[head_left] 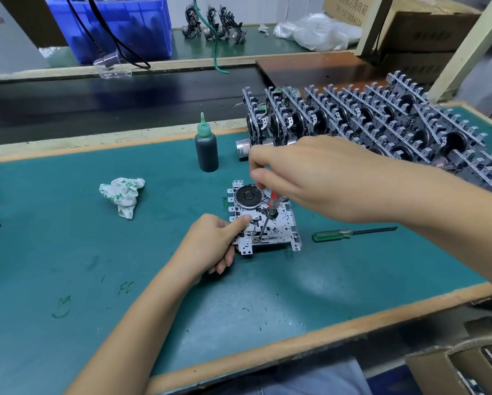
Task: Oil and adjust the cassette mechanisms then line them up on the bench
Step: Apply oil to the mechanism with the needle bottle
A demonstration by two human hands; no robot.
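A cassette mechanism lies flat on the green bench mat, its black flywheel facing up. My left hand grips its left edge, thumb on top of the plate. My right hand holds a red-handled screwdriver upright, its tip down on the mechanism's front part. A dark oil bottle with a green nozzle stands behind the mechanism. Several finished mechanisms stand on edge in rows at the back right.
A green-handled screwdriver lies to the right of the mechanism. A crumpled cloth sits to the left. Behind the bench are a blue bin, a few more mechanisms and plastic bags. Cardboard boxes stand at lower right.
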